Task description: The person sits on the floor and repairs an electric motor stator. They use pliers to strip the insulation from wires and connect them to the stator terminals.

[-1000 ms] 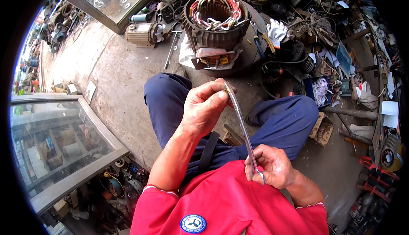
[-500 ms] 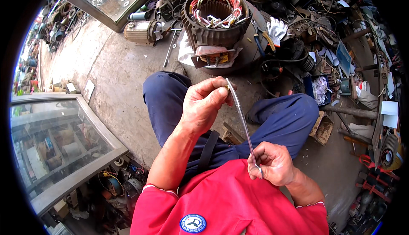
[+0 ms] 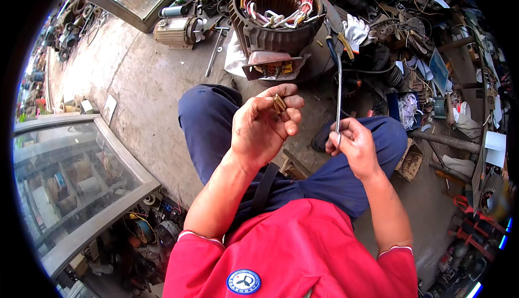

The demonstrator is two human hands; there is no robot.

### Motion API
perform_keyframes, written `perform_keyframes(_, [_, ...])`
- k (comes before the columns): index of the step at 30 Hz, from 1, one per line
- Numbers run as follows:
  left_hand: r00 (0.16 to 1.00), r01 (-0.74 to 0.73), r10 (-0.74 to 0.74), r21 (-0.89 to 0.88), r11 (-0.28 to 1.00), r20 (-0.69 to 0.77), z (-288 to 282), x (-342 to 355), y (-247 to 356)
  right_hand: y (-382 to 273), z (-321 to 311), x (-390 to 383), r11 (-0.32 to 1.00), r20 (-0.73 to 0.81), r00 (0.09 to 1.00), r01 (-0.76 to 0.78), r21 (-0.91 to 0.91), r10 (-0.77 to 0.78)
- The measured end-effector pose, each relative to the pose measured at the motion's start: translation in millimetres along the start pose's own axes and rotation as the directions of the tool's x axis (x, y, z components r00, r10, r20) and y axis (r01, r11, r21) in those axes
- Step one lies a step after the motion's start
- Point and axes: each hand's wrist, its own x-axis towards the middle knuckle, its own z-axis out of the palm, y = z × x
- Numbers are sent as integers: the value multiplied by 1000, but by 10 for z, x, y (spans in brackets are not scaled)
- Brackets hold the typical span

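Note:
My left hand (image 3: 265, 123) is turned palm up in front of my knees, its fingers half curled around a few small brass-coloured pieces (image 3: 279, 104). My right hand (image 3: 350, 145), near my right knee, grips the looped lower end of a long, slim metal tool (image 3: 339, 90), which points up and away from me. Beyond my hands stands a large motor stator (image 3: 264, 39) with red and white leads and an open terminal box (image 3: 270, 67). Just right of it lie pliers (image 3: 345, 47) and white gloves (image 3: 356, 33).
A glass-topped case (image 3: 86, 181) is at lower left, another glazed frame (image 3: 147, 14) at upper left. A small motor (image 3: 172, 33) and a long T-handled tool (image 3: 215, 54) lie on the floor. Cluttered parts, a pipe rail (image 3: 443, 140) and a cardboard box (image 3: 410, 160) line the right.
My left hand has let go of the metal tool's tip and opened palm up, showing the small pieces. My right hand has risen away from me, swinging the tool upright toward the pliers.

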Motion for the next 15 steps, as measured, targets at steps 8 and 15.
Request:
perform_keyframes(8, [992,-3,-4,-61,998,-122,7,74,18,10,-285,1242,858,-222,975,-90,-505,-28])
perform_keyframes(15, [985,-18,10,-44,999,-174,-54,120,73,-87,-368,2177,257,-212,943,-145,-956,-256])
